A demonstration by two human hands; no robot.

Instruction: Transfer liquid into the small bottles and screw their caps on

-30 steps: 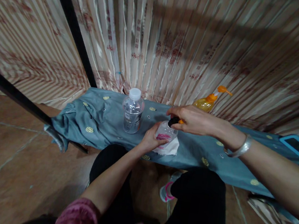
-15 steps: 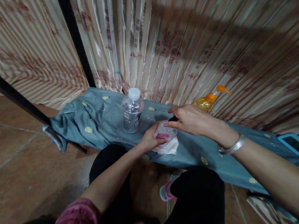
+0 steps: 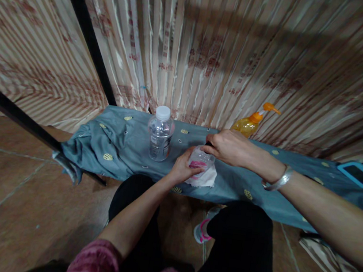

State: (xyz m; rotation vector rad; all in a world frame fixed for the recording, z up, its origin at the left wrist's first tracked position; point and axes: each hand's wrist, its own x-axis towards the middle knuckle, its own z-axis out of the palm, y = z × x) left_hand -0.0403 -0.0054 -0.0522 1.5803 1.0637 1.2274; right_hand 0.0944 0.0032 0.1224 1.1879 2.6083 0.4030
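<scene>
My left hand [image 3: 183, 167] is wrapped around the near left side of a clear plastic bottle [image 3: 202, 159] with pink print. The bottle stands over a white cloth [image 3: 207, 177] on the covered bench. From the right, my right hand [image 3: 228, 146] reaches across its top, thumb and fingers pinched on a small black part [image 3: 208, 144] there. Most of that part is hidden by my fingers, so its kind is unclear. To the left, apart from both hands, a transparent bottle [image 3: 160, 140] with a white cap stands upright.
Behind my right hand is a yellow pump bottle [image 3: 247, 126] with an orange nozzle. A blue-framed device [image 3: 361, 176] lies at the bench's right end. A grey-blue patterned cloth [image 3: 129, 147] covers the narrow bench. Behind it hangs a striped curtain [image 3: 205, 59], with black poles [image 3: 88, 34] at the left.
My right hand has lowered slightly, and its fingers are drawn in more tightly around the black part. My left hand and the bottle stay almost in place.
</scene>
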